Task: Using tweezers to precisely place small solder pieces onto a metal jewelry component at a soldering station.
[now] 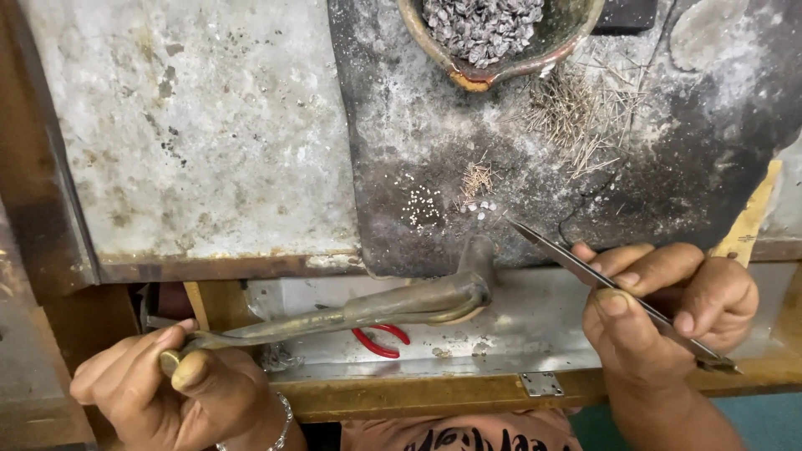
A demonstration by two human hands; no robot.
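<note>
My left hand (pixel 180 388) grips the thin end of a brass blowpipe torch (pixel 393 305) whose bent nozzle (pixel 478 259) points up at the dark soldering slab (pixel 668 159). My right hand (pixel 660 305) holds steel tweezers (pixel 585 271) like a pen, their tip near a group of tiny white beads (pixel 423 207) and a small bundle of short wire bits (pixel 477 179) on the slab.
A clay bowl (pixel 501 67) of dark granules sits at the top. A scatter of thin wire pins (pixel 585 108) lies to its lower right. A pale worn plate (pixel 192 125) covers the left. Red-handled pliers (pixel 380 341) lie in the tray under the bench edge.
</note>
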